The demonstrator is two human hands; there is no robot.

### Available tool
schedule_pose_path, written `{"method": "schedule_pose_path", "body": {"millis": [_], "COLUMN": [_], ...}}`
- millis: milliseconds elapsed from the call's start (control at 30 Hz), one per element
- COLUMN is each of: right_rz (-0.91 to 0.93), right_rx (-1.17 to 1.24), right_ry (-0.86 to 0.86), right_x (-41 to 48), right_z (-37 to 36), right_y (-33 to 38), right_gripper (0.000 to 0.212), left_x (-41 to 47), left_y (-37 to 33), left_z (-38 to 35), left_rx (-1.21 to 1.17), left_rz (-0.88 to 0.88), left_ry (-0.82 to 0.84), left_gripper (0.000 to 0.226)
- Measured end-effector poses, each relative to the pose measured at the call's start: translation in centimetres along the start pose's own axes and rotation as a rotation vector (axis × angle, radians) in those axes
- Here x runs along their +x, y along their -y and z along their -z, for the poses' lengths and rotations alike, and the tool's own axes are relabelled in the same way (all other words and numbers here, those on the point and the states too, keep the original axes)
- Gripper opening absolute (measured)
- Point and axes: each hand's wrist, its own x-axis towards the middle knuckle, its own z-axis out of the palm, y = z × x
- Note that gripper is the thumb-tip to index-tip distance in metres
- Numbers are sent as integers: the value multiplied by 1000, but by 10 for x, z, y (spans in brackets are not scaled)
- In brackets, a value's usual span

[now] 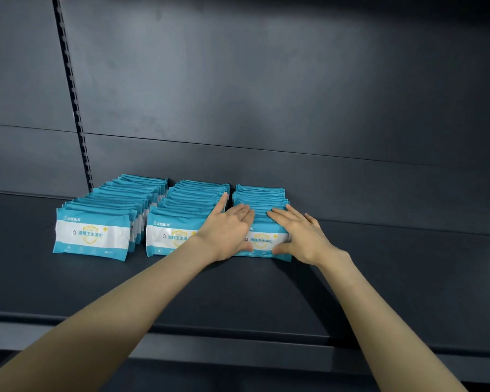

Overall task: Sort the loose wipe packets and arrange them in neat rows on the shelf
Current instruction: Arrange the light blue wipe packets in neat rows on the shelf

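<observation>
a dark shelf (pixel 379 278) with a dark back panel (pixel 266 94) carries three rows of teal-and-white wipe packets standing on edge. both hands are on the right row (pixel 259 196). the left hand (pixel 227 230) lies on its left end and the right hand (pixel 300 233) on its right end. their fingers are straight and flat across the packet tops, with thumbs pressed on the front packet (pixel 262 240). the middle row (pixel 193 199) stands just left of the right row. the left row (pixel 119 199) stands further left.

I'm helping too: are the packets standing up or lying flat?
Standing up: the packets rest on their bottom edges on the shelf, labels facing forward.
</observation>
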Motion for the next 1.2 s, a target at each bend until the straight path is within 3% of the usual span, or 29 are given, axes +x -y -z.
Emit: {"method": "schedule_pose_path", "body": {"millis": [267, 633, 800, 1067, 1200], "right_rz": [-33, -99, -68, 8, 47], "right_rx": [-57, -122, -111, -48, 7], "right_ry": [31, 53, -75, -303, -383], "right_x": [-7, -19, -38, -91, -118], "right_z": [3, 20, 43, 46, 22], "right_y": [10, 22, 41, 121, 176], "right_gripper": [88, 87, 75, 59, 54], "left_x": [-6, -14, -49, -159, -222], "left_y": [2, -3, 6, 25, 36], "left_z": [9, 34, 55, 67, 55], "left_rx": [-130, -196, -248, -291, -296], "left_rz": [30, 93, 172, 246, 241], "left_ry": [93, 98, -88, -543, -586], "left_gripper": [73, 73, 68, 60, 62]}}
